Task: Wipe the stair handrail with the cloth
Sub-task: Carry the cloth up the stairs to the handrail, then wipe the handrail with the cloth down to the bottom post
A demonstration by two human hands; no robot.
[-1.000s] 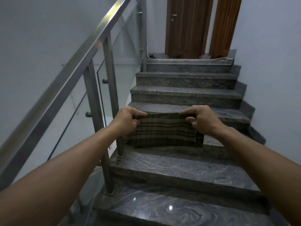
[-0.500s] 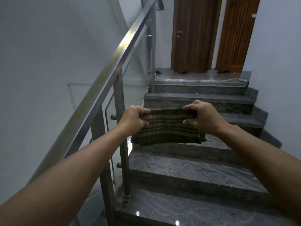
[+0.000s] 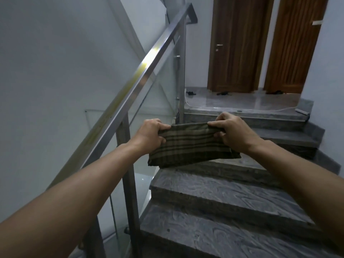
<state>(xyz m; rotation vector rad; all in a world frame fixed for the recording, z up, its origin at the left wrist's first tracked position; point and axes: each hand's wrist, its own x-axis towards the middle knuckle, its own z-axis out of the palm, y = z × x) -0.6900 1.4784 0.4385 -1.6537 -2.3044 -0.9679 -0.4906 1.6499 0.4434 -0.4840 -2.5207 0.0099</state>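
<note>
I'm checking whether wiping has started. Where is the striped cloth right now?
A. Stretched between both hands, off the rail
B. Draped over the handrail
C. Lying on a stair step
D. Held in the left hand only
A: the striped cloth is pinched at its upper corners by the left hand and right hand, held to the right of the handrail without touching it.

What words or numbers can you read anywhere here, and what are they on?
None. No words, numbers or signs can be read.
The cloth, held by the left hand and right hand, has only stripes.
The handrail and the doors are bare.
A small white patch on the right door looks blank.
</note>
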